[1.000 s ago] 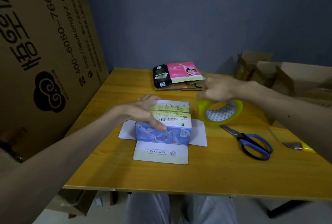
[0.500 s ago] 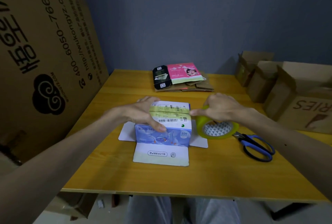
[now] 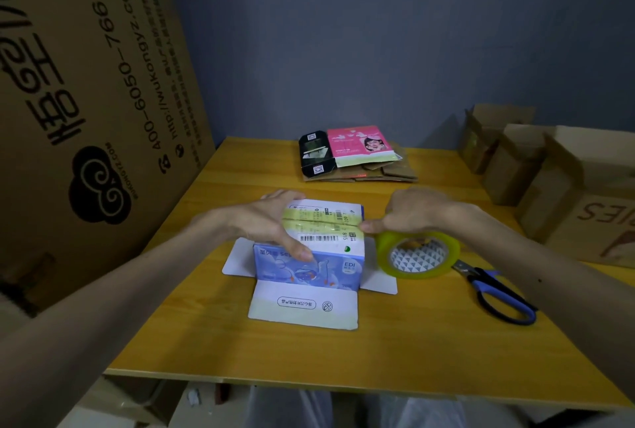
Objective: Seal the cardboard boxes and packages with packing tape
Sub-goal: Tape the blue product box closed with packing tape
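Note:
A small blue-and-white box [image 3: 319, 255] stands mid-table on its spread white bottom flaps. A strip of yellowish tape [image 3: 323, 223] runs across the seam on its top. My left hand [image 3: 264, 225] grips the box's left end, thumb down over the front face. My right hand [image 3: 412, 211] pinches the tape at the box's right top edge. The yellow tape roll [image 3: 417, 255] hangs under that hand, just right of the box.
Blue-handled scissors [image 3: 498, 290] lie right of the roll. Flattened packages, one black and one pink [image 3: 354, 149], are stacked at the table's back. Open brown cartons [image 3: 549, 173] stand at the right, and a big printed carton [image 3: 86, 101] leans at the left.
My right hand drew the roll in from the right and down to the box's right edge, laying tape across the top. The left hand stayed on the box.

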